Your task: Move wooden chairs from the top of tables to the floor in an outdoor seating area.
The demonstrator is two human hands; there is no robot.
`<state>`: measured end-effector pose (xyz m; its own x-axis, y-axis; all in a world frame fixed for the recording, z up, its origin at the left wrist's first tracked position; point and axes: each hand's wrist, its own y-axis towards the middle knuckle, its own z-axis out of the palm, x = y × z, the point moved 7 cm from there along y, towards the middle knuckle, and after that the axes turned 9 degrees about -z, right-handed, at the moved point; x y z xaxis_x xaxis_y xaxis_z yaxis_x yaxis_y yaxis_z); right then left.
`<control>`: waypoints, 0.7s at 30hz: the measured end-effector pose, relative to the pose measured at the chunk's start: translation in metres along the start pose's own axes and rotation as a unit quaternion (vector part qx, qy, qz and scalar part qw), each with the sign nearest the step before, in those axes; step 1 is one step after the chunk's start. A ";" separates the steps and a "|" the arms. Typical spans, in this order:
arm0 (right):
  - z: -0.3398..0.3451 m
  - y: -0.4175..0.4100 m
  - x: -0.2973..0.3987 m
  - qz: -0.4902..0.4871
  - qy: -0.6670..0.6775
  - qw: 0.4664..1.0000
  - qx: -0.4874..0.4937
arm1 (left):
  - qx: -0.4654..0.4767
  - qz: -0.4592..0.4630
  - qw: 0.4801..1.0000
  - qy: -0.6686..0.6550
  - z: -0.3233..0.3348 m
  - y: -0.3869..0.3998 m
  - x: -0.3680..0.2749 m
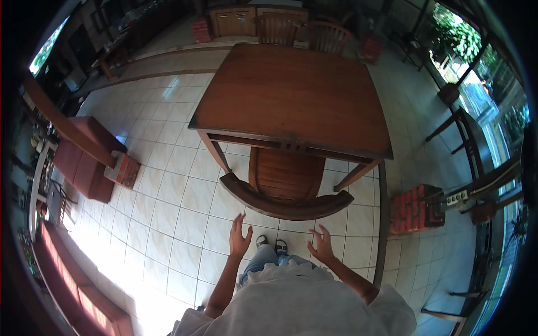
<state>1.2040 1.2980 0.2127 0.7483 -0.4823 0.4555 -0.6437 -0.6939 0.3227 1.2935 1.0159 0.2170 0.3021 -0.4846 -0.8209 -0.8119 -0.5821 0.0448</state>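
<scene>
Both of my hands hang in the air just short of a wooden chair with a curved back (290,208), and neither touches it. My left hand (240,236) has its fingers apart and holds nothing; it is below the left end of the backrest. My right hand (321,245), also with spread, slightly bent fingers, is below the right part of the backrest and is bare of any object. The chair's slatted seat (288,172) reaches partly under a brown wooden table (294,92), whose near edge hides the rest.
Two slatted wooden chairs (275,29) stand beyond the table. A brick post base (416,208) with a power strip (457,197) is on the right. On the left are another brick post base (126,170) and a reddish sofa-like seat (82,161). A dark floor strip (381,227) runs along the right.
</scene>
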 end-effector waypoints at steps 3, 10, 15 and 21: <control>0.081 -0.058 -0.046 0.051 0.102 0.966 0.233 | 0.047 -0.193 0.970 0.138 0.030 -0.087 0.150; 0.165 -0.132 -0.126 0.270 0.133 0.747 0.593 | 0.143 -0.499 0.853 -0.058 0.012 -0.340 0.274; 0.272 -0.035 -0.074 0.201 0.052 0.724 0.658 | 0.006 -0.659 0.742 -0.125 -0.001 -0.351 0.289; 0.399 0.087 0.065 0.139 0.072 0.737 0.658 | -0.167 -0.738 0.619 -0.210 -0.017 -0.415 0.351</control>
<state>1.2606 0.9928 -0.0605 0.5306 -0.7074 0.4670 0.0145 -0.5433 -0.8394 1.7446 1.0767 -0.0799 0.3786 0.9077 -0.1808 0.3642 -0.3256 -0.8725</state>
